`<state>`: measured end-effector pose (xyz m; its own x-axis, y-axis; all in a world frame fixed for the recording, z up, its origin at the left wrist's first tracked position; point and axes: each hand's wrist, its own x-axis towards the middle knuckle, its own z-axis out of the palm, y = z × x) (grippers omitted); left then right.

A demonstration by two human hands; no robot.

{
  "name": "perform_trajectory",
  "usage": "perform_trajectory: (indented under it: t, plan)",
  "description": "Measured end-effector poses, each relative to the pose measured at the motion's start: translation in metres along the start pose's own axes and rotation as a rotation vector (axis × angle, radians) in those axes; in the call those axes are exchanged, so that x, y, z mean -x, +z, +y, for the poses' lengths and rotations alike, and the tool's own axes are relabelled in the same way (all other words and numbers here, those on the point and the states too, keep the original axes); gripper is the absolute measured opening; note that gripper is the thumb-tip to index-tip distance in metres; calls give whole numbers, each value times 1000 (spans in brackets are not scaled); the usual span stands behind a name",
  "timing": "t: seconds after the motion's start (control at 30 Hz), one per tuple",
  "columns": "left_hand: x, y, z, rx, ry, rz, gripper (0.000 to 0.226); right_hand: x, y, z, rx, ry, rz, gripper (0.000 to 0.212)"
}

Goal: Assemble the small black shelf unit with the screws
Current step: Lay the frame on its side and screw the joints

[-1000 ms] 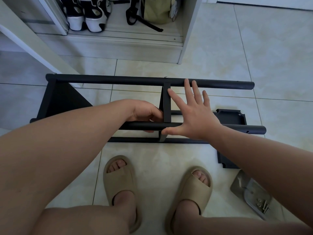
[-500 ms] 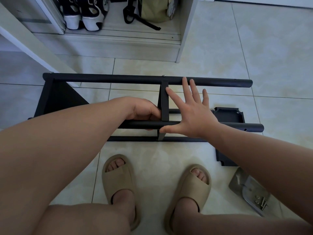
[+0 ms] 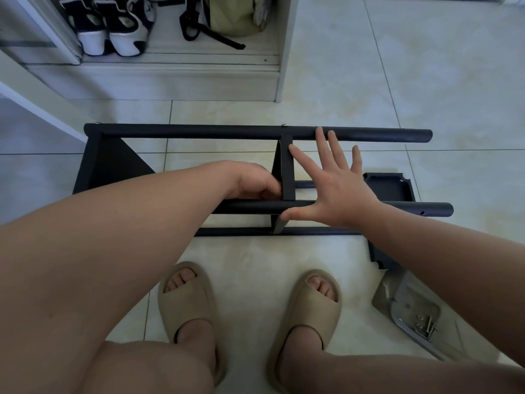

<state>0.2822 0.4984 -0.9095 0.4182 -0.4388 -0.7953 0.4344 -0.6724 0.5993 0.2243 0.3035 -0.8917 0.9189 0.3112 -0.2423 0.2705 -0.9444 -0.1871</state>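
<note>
Eyes out for print now: nothing legible anywhere, the black shelf frame [image 3: 255, 131] carries no lettering, and any mark on the sneakers [image 3: 113, 32] is too blurred to read

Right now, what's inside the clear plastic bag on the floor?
A few silvery screws lie in the clear plastic bag. The right forearm covers its upper edge, hiding anything there.
</note>
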Motion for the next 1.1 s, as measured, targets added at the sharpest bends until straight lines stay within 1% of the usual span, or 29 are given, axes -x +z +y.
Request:
perform_trajectory:
  t: [0.07,0.1,0.23,0.33,0.47,0.6,0.77,0.9,1.0,1.03,1.1]
  plan:
    - [-8,8,9,-11,1,15,33,6,-2,13,-8,10,-1,127]
    - [-12,13,13,-16,7,15,32,9,-3,19,-11,12,-1,127]
    - [-20,29,27,15,18,-17,15,19,-3,39,-8,12,3,127]
    - [-21,32,27,67,-8,-64,16,20,-2,42,-8,0,21,126]
    - [-17,29,25,34,-38,-100,20,20,-1,39,10,-3,21,126]
    - [-12,22,16,15,-56,-128,21,16,2,28,11,-3,20,126]
    - [1,1,-5,-1,-75,-112,19,3,3,1,13,-7,11,127]
    - [13,-19,-23,10,-62,-54,35,-9,5,-24,18,-17,15,127]
    - [21,-34,-35,-1,-61,-46,46,-19,6,-41,16,-24,13,127]
    - [23,-38,-39,-4,-59,-48,47,-22,6,-46,14,-26,10,127]
    - [27,-47,-47,-8,-43,-61,42,-27,7,-56,12,-33,4,127]
